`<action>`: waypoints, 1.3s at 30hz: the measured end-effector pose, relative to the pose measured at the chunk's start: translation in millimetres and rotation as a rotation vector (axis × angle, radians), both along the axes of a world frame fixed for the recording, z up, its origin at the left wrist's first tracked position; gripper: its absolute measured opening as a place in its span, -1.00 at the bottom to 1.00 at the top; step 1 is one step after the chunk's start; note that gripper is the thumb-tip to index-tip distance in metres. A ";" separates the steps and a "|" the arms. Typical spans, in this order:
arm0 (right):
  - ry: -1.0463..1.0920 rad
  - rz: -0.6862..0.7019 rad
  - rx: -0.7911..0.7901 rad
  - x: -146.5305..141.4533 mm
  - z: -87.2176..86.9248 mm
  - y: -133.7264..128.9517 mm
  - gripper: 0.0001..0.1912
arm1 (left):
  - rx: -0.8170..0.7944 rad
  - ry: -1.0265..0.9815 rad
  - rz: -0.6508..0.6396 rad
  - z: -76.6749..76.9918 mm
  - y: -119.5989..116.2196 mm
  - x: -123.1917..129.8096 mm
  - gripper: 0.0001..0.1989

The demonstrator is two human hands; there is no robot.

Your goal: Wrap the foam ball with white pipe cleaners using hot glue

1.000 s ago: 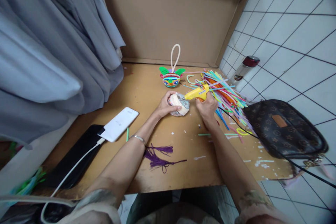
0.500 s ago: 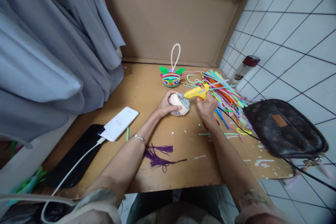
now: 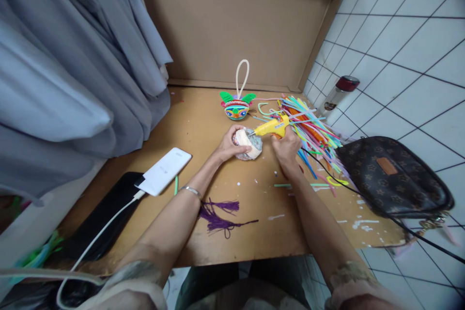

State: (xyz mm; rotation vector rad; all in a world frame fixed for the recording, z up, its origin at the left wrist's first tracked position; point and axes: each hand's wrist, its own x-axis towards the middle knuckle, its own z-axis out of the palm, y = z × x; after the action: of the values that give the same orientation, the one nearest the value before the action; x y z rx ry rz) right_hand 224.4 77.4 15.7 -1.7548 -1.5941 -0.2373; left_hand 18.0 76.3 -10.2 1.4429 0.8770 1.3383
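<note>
Round piece wrapped in cream and grey material (image 3: pixel 249 145): held just in front of a colourful beast-faced ornament, above or on the brown wooden table (image 3: pixel 254 179), the exact contact below impossible to tell. Was pinched at its left side by the left hand (image 3: pixel 229 145), with thumb across the cream band and fingers curled around the far edge. Wore a silver bracelet (image 3: pixel 191 191) on that forearm. Gripped the yellow glue gun (image 3: pixel 271 128) in the right hand (image 3: pixel 286 146), fingers closed around the handle, and pointed its metal nozzle leftward at the top of the piece, touching or nearly so. Stood behind, with green ears and a white loop on top: the colourful beast-faced ornament (image 3: pixel 236 111). Lay heaped to the right, beyond the right hand: multicoloured fuzzy stems (image 3: pixel 312 131). Ran from beside the right wrist across a brown patterned bag (image 3: pixel 395 179): a thin black cord (image 3: pixel 327 168). Leaned near the tiled wall: a clear bottle with a dark red cap (image 3: pixel 339 94). Rested between the forearms: purple tassels (image 3: pixel 220 218). Lay left of the left forearm, partly over a flat black object (image 3: pixel 105 218): a white rectangular device (image 3: pixel 165 172), plugged into a white cable (image 3: pixel 105 227).
</note>
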 end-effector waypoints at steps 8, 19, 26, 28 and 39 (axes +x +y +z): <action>0.002 0.004 -0.008 1.3 0.3 1.3 -0.72 | -0.002 -0.006 0.005 -0.2 0.3 0.5 -0.17; -0.006 -0.004 -0.023 0.7 2.6 -1.1 -0.74 | 0.003 0.013 0.001 2.8 -1.7 1.5 -0.18; -0.013 0.013 -0.007 3.3 0.8 1.6 -0.73 | -0.003 0.007 -0.005 1.1 -0.8 1.2 -0.16; -0.010 0.022 -0.002 4.3 0.4 2.5 -0.74 | -0.006 0.008 -0.006 0.9 -0.8 1.0 -0.15; 0.018 0.021 0.013 4.4 -1.9 3.1 -0.73 | 0.000 0.009 -0.029 3.4 -1.5 0.2 -0.18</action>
State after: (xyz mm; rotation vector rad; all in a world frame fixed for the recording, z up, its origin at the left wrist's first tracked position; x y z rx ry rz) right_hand 228.8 80.5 13.8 -1.7249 -1.5944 -0.2205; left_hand 18.3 74.8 -6.8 1.4574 0.8590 1.3106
